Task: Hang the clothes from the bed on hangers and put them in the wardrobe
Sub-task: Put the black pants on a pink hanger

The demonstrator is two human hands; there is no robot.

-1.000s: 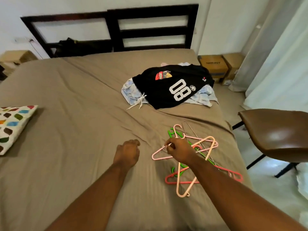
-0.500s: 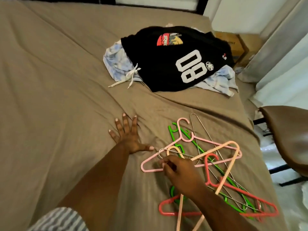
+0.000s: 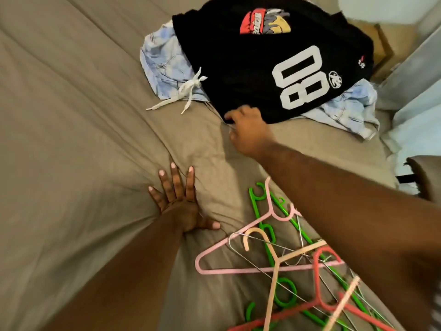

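Lying at 1 o'clock on the bed (image 3: 71,139), black jersey (image 3: 238,68) tops pale blue clothes (image 3: 162,60) — right hand (image 3: 248,132) fingers curl round its near hem. Left hand (image 3: 179,204) presses flat at 7 o'clock, fingers spread. Hangers (image 3: 274,259) piled at 5 o'clock.

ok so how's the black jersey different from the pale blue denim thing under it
The black jersey lies on top; the pale blue denim garment lies beneath it, showing at both sides. The jersey bears a white 08 and a coloured patch; the denim is washed-out, with a white tied drawstring on it. The right hand curls round the jersey's near hem; no hand touches the denim. Both lie in one heap on the bed.
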